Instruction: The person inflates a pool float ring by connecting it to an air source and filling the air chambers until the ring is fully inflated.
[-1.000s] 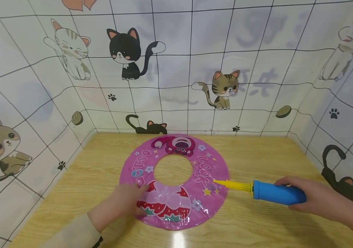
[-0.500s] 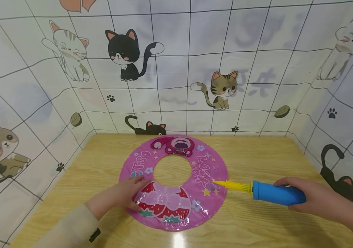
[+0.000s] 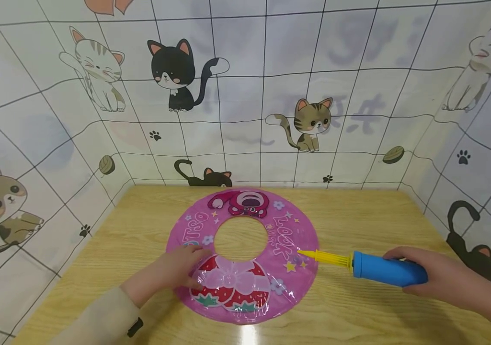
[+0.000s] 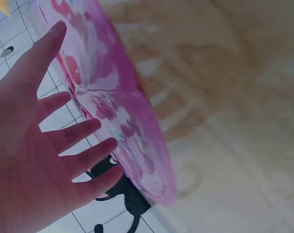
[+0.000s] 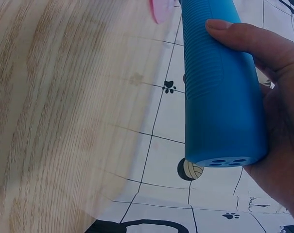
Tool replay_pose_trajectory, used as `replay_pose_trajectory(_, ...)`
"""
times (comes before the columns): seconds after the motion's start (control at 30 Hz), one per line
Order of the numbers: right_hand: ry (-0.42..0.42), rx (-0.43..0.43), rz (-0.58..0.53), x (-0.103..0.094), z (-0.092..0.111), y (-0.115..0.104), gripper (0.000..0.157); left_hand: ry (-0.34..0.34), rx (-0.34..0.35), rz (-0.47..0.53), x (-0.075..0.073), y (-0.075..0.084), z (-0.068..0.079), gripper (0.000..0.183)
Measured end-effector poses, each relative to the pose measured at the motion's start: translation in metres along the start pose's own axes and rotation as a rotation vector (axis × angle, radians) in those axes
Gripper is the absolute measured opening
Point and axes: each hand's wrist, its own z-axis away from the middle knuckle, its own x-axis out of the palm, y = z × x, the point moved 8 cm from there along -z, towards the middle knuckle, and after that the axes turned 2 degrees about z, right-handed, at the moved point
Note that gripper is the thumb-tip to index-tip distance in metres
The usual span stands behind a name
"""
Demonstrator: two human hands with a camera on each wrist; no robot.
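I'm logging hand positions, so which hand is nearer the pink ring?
Left. The left hand is over the left side of the pink ring; the right hand is to its right, apart, holding the blue pump.

Head cam is bright and pretty even, slightly cool on the cat-print backdrop [image 3: 245, 96]. One blown-out streak of glare sits on the wooden tabletop [image 3: 357, 215] at the bottom edge, plus little glints on the shiny pink swim ring [image 3: 303, 230]. Soft, fuzzy shadow under the right hand [image 3: 443, 275] and blue hand pump [image 3: 389, 269]. Stuff looks stretched near the edges. Left wrist cam is the rough one: dimmer, hazy, ring smeared, tabletop blurry with the left hand [image 4: 30, 150] mirrored in its gloss. Right wrist's sharper, wood grain readable, backdrop reflecting as a pale wash.
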Motion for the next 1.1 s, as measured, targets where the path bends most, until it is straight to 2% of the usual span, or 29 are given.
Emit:
replay_pose_trajectory(0.1, -0.001, 0.008, 0.004, -0.001, 0.001, 0.0, 0.067, 0.018, 0.036, -0.03, -0.006, 0.009, -0.01, 0.083)
replay_pose_trajectory(0.23, 0.001, -0.001, 0.017, -0.001, 0.002, -0.002, 0.067, 0.007, 0.069, -0.053, -0.013, 0.028, -0.025, 0.077)
replay_pose_trajectory(0.63, 0.009, -0.036, 0.049, -0.008, 0.002, -0.014, 0.066, -0.026, 0.239, -0.137, -0.02, 0.094, -0.068, 0.074)
replay_pose_trajectory(0.9, -0.001, -0.049, 0.065, -0.011, -0.001, -0.025, 0.061, -0.064, 0.307, -0.142, -0.011, 0.126, -0.098, 0.076)
replay_pose_trajectory(1.1, -0.024, -0.067, 0.078, -0.015, -0.003, -0.029, 0.062, -0.156, 0.334, -0.094, 0.001, 0.143, -0.115, 0.081)
